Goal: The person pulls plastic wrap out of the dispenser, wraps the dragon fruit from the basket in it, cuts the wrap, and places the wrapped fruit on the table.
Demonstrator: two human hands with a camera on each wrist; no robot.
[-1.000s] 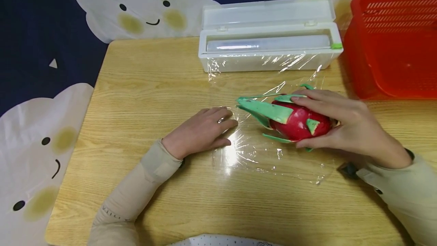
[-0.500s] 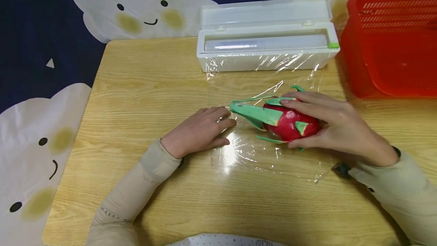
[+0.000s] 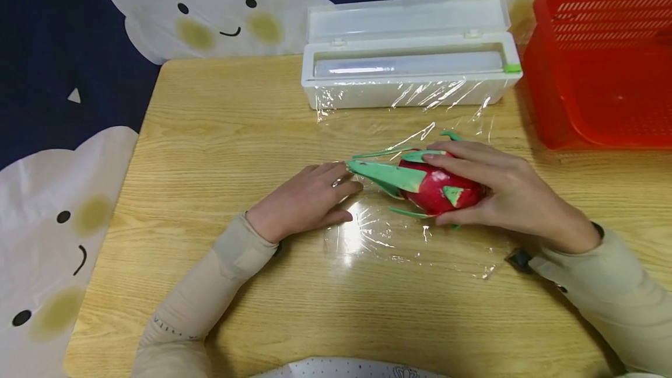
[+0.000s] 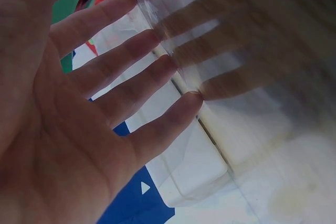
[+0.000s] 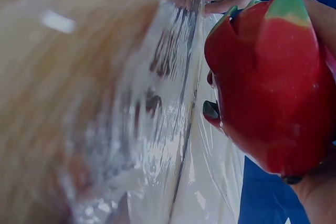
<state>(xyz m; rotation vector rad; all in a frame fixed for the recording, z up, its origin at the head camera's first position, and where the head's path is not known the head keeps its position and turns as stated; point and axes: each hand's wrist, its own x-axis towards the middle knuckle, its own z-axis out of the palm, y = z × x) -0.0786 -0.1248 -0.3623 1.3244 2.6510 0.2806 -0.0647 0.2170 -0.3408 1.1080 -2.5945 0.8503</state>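
A red dragon fruit (image 3: 438,185) with long green scales lies on its side over the clear cling film (image 3: 415,244) spread across the table. My right hand (image 3: 517,194) grips it from the right, thumb below and fingers over the top; the right wrist view shows the fruit (image 5: 273,82) filling the palm. At the film's left edge, my left hand (image 3: 304,200) rests with extended fingertips touching the film. In the left wrist view its fingers (image 4: 126,64) are spread and nearly straight, with nothing held. The fruit's green tips reach close to the left fingers.
At the back stands a white cling film box (image 3: 404,92), lid up, with the film roll (image 3: 404,65) inside and film drawn out over its front. A red plastic basket (image 3: 551,92) is at the back right. The wooden table (image 3: 210,109) ends at a cloud-patterned cloth (image 3: 210,10).
My right hand has shifted the dragon fruit leftward over the film, bringing its green tips nearer to the left hand. The left hand stays almost where it was.
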